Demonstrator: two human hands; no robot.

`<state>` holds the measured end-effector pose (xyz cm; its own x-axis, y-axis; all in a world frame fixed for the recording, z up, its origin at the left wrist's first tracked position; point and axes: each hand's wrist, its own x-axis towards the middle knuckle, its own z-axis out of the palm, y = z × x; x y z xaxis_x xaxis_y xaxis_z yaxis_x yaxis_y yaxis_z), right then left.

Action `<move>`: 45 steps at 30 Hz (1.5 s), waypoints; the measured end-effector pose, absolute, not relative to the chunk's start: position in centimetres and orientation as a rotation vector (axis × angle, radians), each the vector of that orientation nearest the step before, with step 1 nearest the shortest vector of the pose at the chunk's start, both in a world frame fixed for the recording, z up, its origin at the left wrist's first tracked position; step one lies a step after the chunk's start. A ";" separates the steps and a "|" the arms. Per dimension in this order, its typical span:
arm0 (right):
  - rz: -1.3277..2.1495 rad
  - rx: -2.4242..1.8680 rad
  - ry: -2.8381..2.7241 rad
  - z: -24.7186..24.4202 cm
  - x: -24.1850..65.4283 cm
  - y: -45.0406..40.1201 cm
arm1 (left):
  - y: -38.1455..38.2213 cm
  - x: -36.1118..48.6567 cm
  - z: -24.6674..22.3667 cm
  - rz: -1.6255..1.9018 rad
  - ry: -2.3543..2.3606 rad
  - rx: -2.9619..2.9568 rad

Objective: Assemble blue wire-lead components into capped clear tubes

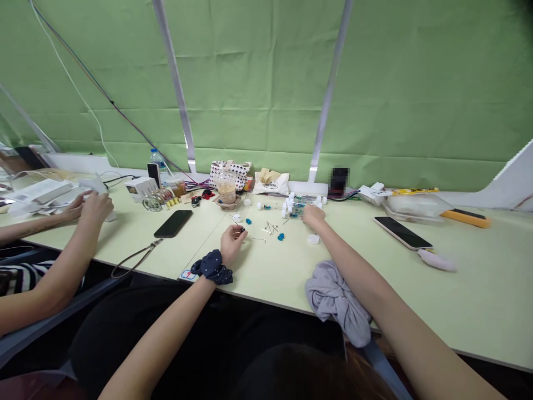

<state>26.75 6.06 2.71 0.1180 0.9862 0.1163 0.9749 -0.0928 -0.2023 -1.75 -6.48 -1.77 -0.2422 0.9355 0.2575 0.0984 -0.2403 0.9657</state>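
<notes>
Between the thumb and fingertips of my left hand is a small dark piece, too small to name; a thin pin seems to stick out beside it. My right hand is closed at the near right side of a pile of clear tubes with white caps and teal contents; its fingertips are hidden. Several thin metal pins lie loose between my hands. Small blue pieces rest near them. A round white cap lies just below my right hand.
A black phone with a strap lies left, another phone right. An iced drink cup and pouch stand behind. A grey cloth hangs at the table's front edge. Another person's hands work at far left.
</notes>
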 end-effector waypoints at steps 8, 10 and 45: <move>0.118 -2.093 -2.014 1.3 26.3 6.2 | -8.3 -0.3 -0.6 1.485 1.131 1.112; 0.138 -2.066 -2.041 1.6 26.4 6.2 | -8.4 -0.3 -0.5 1.462 1.066 1.018; 1.070 -0.754 -1.824 -0.1 15.8 -2.2 | -8.1 -0.7 -1.1 1.580 1.021 0.864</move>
